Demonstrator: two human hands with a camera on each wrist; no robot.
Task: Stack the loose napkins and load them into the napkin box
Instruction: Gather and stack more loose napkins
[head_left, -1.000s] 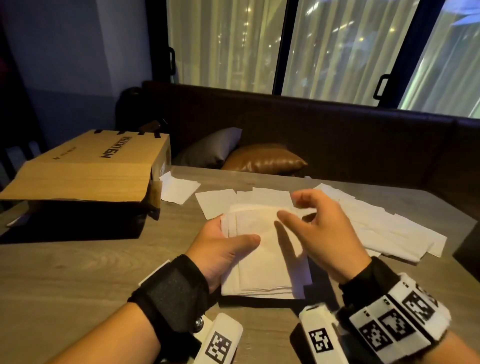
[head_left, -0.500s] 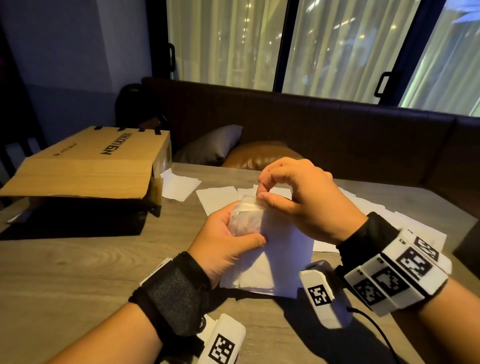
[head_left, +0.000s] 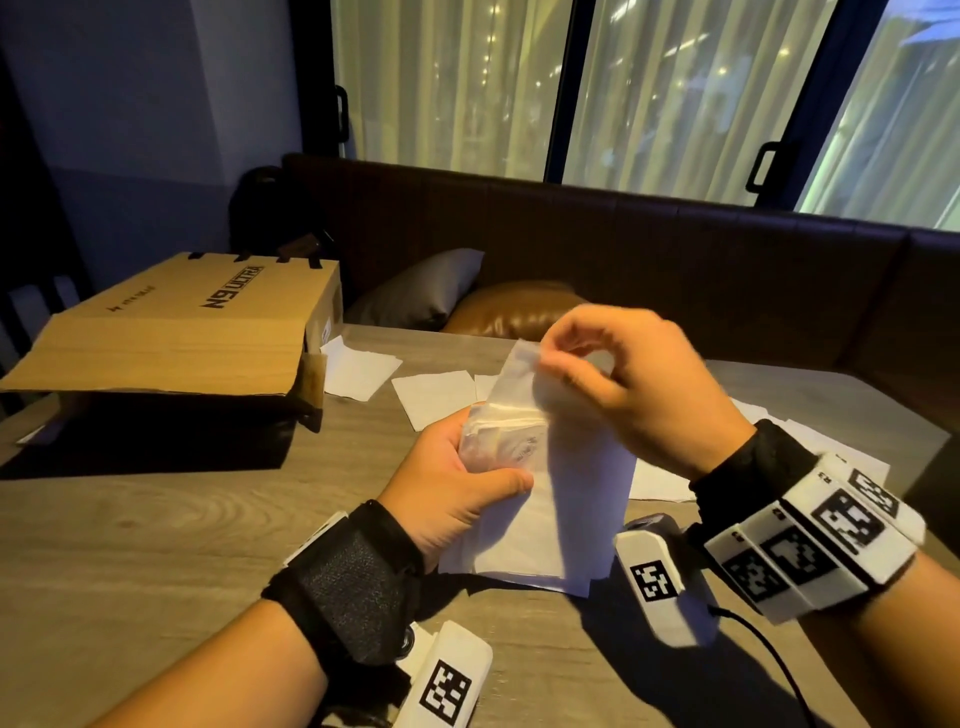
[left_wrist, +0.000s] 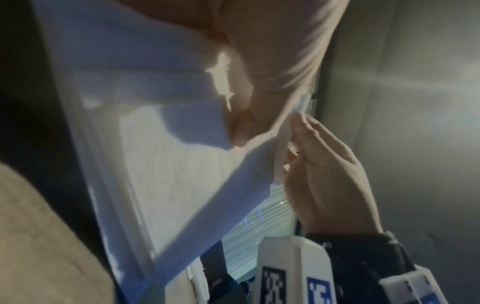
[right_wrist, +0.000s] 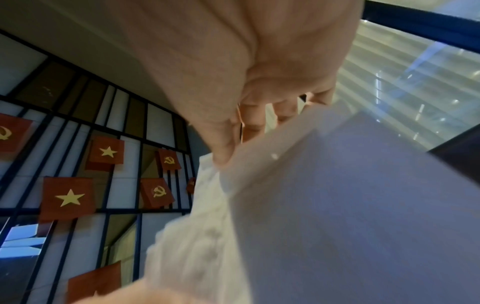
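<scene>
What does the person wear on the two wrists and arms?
Both forearms are bare. The left wrist carries a black fabric strap with a white block bearing a black square code. The right wrist carries a black cuff, white code blocks and a thin black cable.

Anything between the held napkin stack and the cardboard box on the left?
Nothing visible. The left hand grips the napkin stack upright on the table; the right hand pinches its top edge. Bare tabletop runs to the cardboard box, but its flap overhangs the near side, hiding any opening.
</scene>
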